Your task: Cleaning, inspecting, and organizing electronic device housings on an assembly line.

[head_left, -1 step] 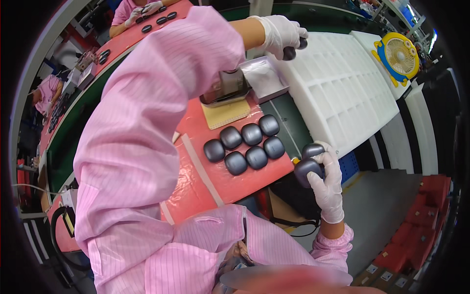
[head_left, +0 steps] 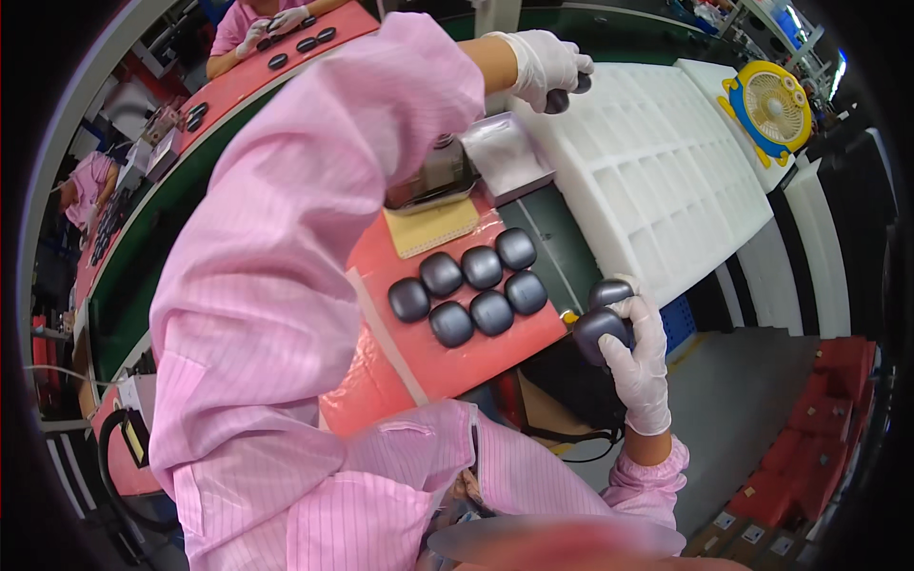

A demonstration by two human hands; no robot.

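My left hand (head_left: pixel 541 68), in a white glove, is stretched out over the far left edge of a white foam tray (head_left: pixel 578 190). Its fingers close round dark, rounded cases (head_left: pixel 556 101), of which two show. Low at the right, off the tray's near corner, my gloved right hand (head_left: pixel 640 362) grips two more dark grey cases (head_left: pixel 598 333), one behind the other. Between my arms, several glossy grey rounded-square cases (head_left: pixel 482 267) lie in two rows on a red mat (head_left: pixel 457 371). The tray's compartments look white, with no dark case visible in them.
Beyond the mat are a yellow notepad (head_left: pixel 433 228), a clear-sided container (head_left: pixel 436 181) and an open box with white lining (head_left: pixel 506 157). A yellow-and-blue fan (head_left: pixel 773 112) stands past the tray. Co-workers' gloved hands (head_left: pixel 276 27) handle dark pieces at another red table, upper left.
The mat, its cases and the tray sit slightly farther left in view. My left hand has shifted slightly left too; both hands keep their hold on the cases.
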